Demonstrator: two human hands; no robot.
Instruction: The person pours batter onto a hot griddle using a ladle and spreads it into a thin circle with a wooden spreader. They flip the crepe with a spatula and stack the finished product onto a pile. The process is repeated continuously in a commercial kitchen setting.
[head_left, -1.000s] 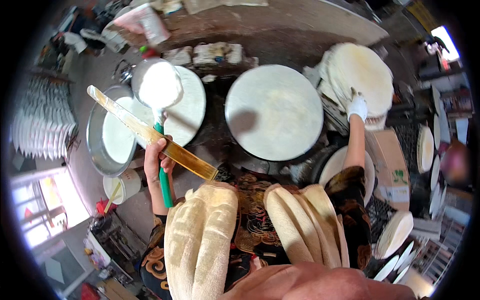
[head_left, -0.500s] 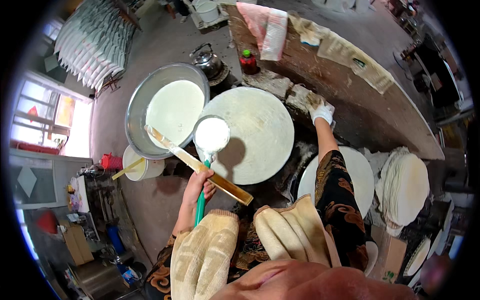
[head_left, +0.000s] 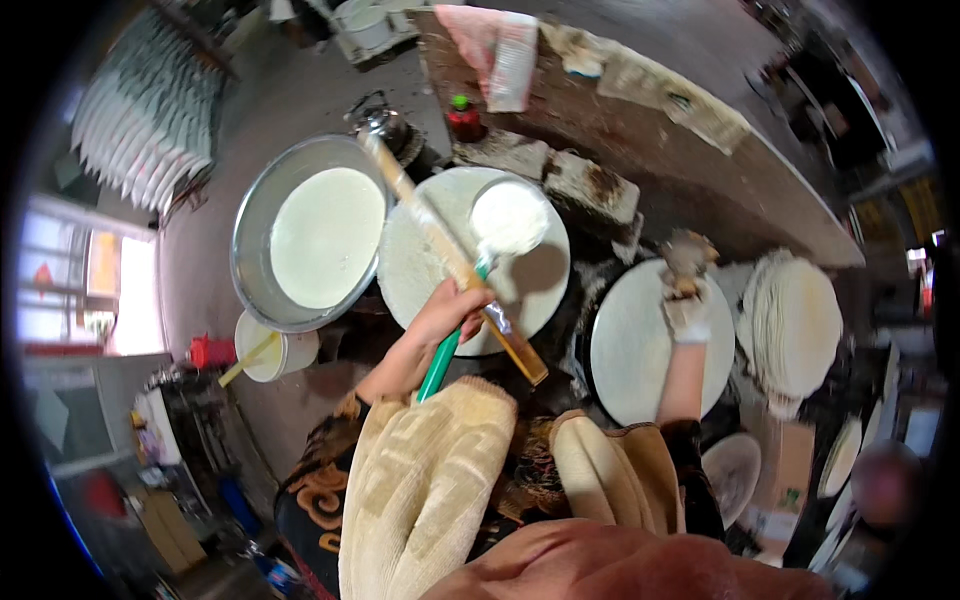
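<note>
Over at your far left, a small white tub [head_left: 268, 350] with a yellow stick in it sits on the floor just beside the big metal basin [head_left: 262, 200], which holds pale batter [head_left: 325, 238] and touches the edge of the left griddle [head_left: 420, 275], close enough for a short scoop. Your left hand [head_left: 440, 318] is clenched around two things at once: the green handle of a ladle [head_left: 505, 220] and a long flat wooden spreader [head_left: 450, 255]. The ladle bowl is full of batter and held level over the left griddle, apparently so nothing spills before it sits above the plate. The spreader lies diagonally across the same plate, its far end over the basin rim, and it crosses close by the ladle bowl, so it crowds the pouring spot.

Behind the griddle stand a dark kettle [head_left: 385, 125] and a red bottle with a green cap [head_left: 463, 118], clear of your reach.

Further right, your gloved right hand [head_left: 685, 300] rests on the far edge of the right griddle [head_left: 650, 345], which carries a thin white sheet; whether its grip is closed on the sheet, you cannot tell from this view. Just beyond it, a stack of finished sheets [head_left: 795, 325] waits within reach.
</note>
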